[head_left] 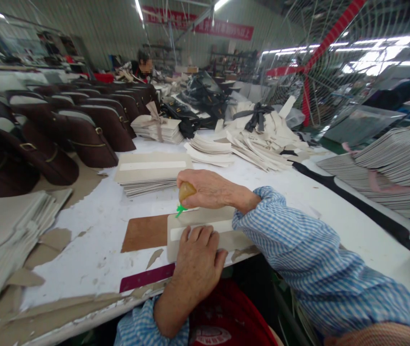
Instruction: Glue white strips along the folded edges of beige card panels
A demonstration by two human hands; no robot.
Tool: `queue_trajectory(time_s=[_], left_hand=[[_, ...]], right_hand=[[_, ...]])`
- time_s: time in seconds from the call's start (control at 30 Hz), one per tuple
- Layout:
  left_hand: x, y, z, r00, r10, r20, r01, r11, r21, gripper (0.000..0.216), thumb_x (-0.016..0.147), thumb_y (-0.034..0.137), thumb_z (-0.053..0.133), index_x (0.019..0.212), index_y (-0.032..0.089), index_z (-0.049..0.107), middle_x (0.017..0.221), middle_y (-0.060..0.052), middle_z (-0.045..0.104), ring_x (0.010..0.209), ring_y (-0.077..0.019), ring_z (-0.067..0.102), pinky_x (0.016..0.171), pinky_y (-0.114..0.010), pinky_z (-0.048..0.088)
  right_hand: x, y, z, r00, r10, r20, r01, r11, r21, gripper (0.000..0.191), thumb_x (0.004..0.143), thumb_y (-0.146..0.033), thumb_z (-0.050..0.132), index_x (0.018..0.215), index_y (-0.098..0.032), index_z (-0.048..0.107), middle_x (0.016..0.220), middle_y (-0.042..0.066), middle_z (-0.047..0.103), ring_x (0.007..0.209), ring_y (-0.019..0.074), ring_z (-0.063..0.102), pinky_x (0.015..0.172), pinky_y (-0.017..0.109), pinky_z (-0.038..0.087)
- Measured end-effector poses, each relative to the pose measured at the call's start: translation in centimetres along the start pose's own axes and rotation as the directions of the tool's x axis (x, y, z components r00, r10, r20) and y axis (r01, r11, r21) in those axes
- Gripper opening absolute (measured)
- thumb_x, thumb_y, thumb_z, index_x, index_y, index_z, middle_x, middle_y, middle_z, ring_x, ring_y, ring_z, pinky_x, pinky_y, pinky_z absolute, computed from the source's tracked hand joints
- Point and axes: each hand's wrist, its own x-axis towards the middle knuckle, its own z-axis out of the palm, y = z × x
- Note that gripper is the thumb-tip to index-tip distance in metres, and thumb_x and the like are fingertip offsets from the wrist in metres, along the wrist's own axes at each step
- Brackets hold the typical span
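Right hand (210,190) is closed around a small amber bottle (186,191) with a green nozzle (180,210), tipped down so the nozzle meets the top left edge of a pale card panel (205,217) at the near edge of the table (111,216). Looks like a glue bottle, held low for control. Left hand (197,262) lies flat, fingers together and spread over the panel's lower part, pressing it down so it won't slide; it grips nothing. A white strip (222,226) runs across the panel. Panel sits partly on a brown board (145,232) (probably a work mat). A maroon strip (147,277) lies just in front, near the table edge.

Stack of similar panels (150,173) just behind the hands, within reach. More piles of cut pieces (258,139) farther back, grey sheets (3,235) at left, dark brown bags (82,125) lined up on the left side. Another person (143,65) sits far back.
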Motion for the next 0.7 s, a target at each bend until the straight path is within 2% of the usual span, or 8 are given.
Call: queue_trajectory(time_s=[0.37,0.7], left_hand=[[0.0,0.1,0.0,1.0,-0.008,0.003,0.008,1.0,-0.002,0.027,0.095,0.035,0.063,0.118,0.021,0.065,0.133,-0.007,0.066,0.125,-0.0298,0.055,0.116,-0.058,0.037],[-0.1,0.1,0.0,1.0,-0.012,0.001,0.012,1.0,-0.001,0.029,0.097,0.036,0.061,0.122,0.022,0.064,0.136,-0.007,0.066,0.126,-0.0294,0.055,0.117,-0.058,0.035]], right_hand=[[-0.8,0.8,-0.6,0.999,0.034,0.005,-0.034,0.999,-0.006,0.024,0.077,-0.033,0.063,0.097,-0.022,0.055,0.092,0.003,0.063,0.077,0.0181,0.049,0.065,0.03,0.028],[-2.5,1.7,-1.4,0.992,0.126,0.002,-0.126,0.992,0.021,0.024,0.075,-0.031,0.067,0.095,-0.022,0.057,0.086,0.001,0.062,0.077,0.0181,0.053,0.063,0.03,0.031]])
